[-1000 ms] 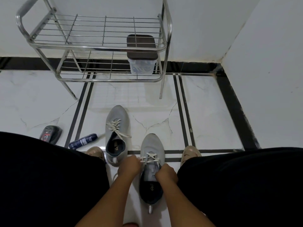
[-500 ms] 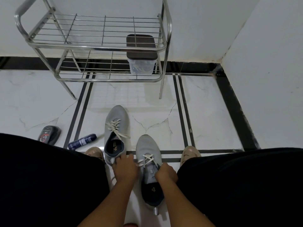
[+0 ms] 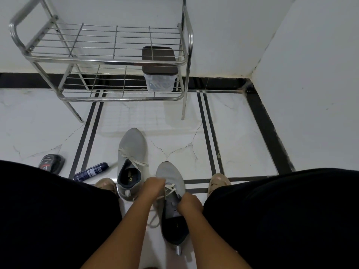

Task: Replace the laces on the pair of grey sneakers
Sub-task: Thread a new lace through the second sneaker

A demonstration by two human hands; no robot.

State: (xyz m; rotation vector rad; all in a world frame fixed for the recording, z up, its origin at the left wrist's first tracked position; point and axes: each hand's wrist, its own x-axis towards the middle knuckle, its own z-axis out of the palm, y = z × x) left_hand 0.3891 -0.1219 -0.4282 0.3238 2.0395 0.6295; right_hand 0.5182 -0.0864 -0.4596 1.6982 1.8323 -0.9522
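Two grey sneakers with off-white laces lie on the white floor between my knees. The near sneaker [image 3: 171, 177] points away from me. My left hand [image 3: 153, 186] is curled at its left side and pinches the off-white lace [image 3: 170, 188]. My right hand [image 3: 189, 203] grips the sneaker's right side by the tongue. A loose lace end loops down onto the floor left of the shoe. The far sneaker [image 3: 133, 146] stands to the left with its lace loosened.
A steel wire shoe rack [image 3: 108, 59] stands against the back wall, holding a clear box with a dark lid [image 3: 159, 70]. A blue bottle [image 3: 91, 171] and a black polish sponge [image 3: 51, 162] lie at left. My feet in beige slippers flank the sneakers.
My left hand has moved up and right along the near sneaker's lacing, and a lace loop now hangs onto the floor. The near sneaker's toe has turned a little to the left.
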